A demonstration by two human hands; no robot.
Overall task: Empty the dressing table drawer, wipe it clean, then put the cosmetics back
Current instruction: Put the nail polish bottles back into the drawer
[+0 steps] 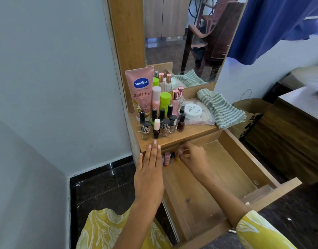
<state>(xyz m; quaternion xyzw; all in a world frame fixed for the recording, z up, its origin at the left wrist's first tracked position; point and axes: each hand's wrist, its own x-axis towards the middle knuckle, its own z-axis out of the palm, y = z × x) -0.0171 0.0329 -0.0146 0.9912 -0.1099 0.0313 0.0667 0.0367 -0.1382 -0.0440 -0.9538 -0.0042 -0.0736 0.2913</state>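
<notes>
Head view: drawer (pixel 232 169) of the dressing table stands pulled far out, its wooden floor mostly bare. At its back left corner, just under the worktop (pixel 188 134) edge, a few small bottles (pixel 168 158) stand in a short row; one has a pinkish cap and one a dark cap.

Right hand (pixel 193 158) reaches into that back corner beside the row. Its fingers are curled and the fingertips pinch something small and pale with a pink top. What that item is cannot be told, as it is blurred. Left hand (pixel 150 169) lies flat with straight, close fingers, its grip wide and holding nothing. The fingertips touch the front edge of the worktop, and the palm hangs over the drawer's left wall.

On the worktop most cosmetics stand crowded at the left. A tall pink lotion tube (pixel 140 90) leans at the back against the mirror frame. In front of it are a pink bottle with a white cap (pixel 156 99), a lime green bottle (pixel 165 103) and perfume bottles with rose gold caps (pixel 176 100). A cluster of nail polish bottles (pixel 160 125) stands nearest the edge. To the right a round white jar (pixel 193 109) sits on a clear flat case (pixel 203 119). A green and white striped cloth (pixel 221 109) lies folded at the right end, touching the case.

Behind them the mirror (pixel 188 33) reflects the cloth and the bottles. Yellow patterned sleeves (pixel 259 232) cover the person's arms near the bottom of the view.
</notes>
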